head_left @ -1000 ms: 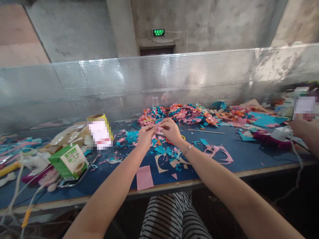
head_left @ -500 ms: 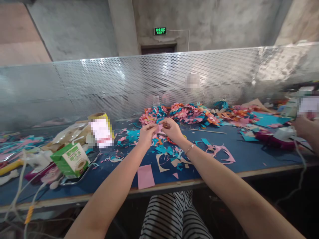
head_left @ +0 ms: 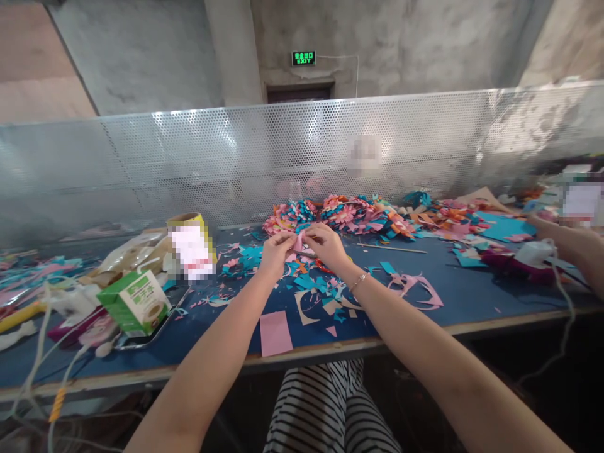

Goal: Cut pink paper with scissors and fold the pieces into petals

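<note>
My left hand (head_left: 275, 251) and my right hand (head_left: 326, 245) meet above the blue table (head_left: 472, 296), fingers pinched together on a small pink paper piece (head_left: 299, 241). A thin bracelet circles my right wrist. Under and around the hands lie several paper scraps (head_left: 311, 286) in pink, teal and tan. A flat pink paper rectangle (head_left: 275, 333) rests near the table's front edge. Behind my hands sits a heap of finished paper flowers (head_left: 344, 214).
A green carton (head_left: 134, 303) and a yellow-topped container (head_left: 191, 245) stand at the left by a plastic bag and white cables. A perforated metal screen (head_left: 236, 163) backs the table. Another person's arm (head_left: 573, 248) reaches in at the right near a white tool (head_left: 533, 253).
My hands stay pinched on the pink piece, fingers shifting slightly. The other person's arm at the right has moved a little further in.
</note>
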Available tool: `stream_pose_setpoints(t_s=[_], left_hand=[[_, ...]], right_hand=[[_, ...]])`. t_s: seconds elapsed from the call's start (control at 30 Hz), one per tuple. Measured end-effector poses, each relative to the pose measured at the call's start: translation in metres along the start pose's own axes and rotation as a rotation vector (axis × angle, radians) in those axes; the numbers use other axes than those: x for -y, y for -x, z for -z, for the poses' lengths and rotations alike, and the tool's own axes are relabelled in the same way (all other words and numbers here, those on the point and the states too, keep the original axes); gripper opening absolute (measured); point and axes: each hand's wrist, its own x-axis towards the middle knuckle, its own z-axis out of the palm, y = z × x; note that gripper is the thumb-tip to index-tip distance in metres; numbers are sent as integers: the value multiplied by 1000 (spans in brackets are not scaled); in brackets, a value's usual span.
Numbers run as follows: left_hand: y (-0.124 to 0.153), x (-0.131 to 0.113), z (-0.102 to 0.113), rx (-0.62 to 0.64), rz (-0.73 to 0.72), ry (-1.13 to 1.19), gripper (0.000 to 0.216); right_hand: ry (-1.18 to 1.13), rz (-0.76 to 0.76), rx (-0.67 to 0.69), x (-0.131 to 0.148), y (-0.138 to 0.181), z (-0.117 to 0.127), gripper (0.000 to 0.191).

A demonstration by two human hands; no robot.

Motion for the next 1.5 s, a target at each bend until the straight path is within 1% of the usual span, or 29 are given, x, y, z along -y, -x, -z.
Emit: stream_pose_setpoints(t_s=[0.1,0.2,0.27,0.4,0.63,0.77,0.9,0.97,1.03,1.17,1.33,1.5], left_hand=[[0,2,1,27,23,7,21],[-1,6,2,59,42,28,20],[-2,8,2,76,42,37,20],[-2,8,1,54,15,11,20],[-1,8,-1,92,-44,-22,22],[-2,10,0,103,-35,11,25],[-1,11,-1,44,-11,22,24],[0,11,-1,23,-12,19,24],[0,12,-1,7,-40,-14,23],[-2,16,1,1,-144,-134,19],[-3,16,4,2,-222,-239,17],[-3,15,5,-14,-227,-249,15]], right_hand=[[12,-6,-9,-1,0,0,12],[11,-38,-3,-4,0,0,9],[1,-33,9,-6,0,-1,8],[4,-7,38,-10,-1,-1,12],[-10,-14,-15,-10,-2,0,11],[-52,-69,-52,-11,-2,-2,8],[-138,-117,-54,-13,-1,-5,4],[-196,-138,-56,-13,-1,-6,8],[-261,-190,-59,-14,-1,-7,15],[-335,-298,-40,-12,0,-8,24],[-434,-354,-59,-7,0,-9,23],[-535,-407,-67,-1,0,-10,22]])
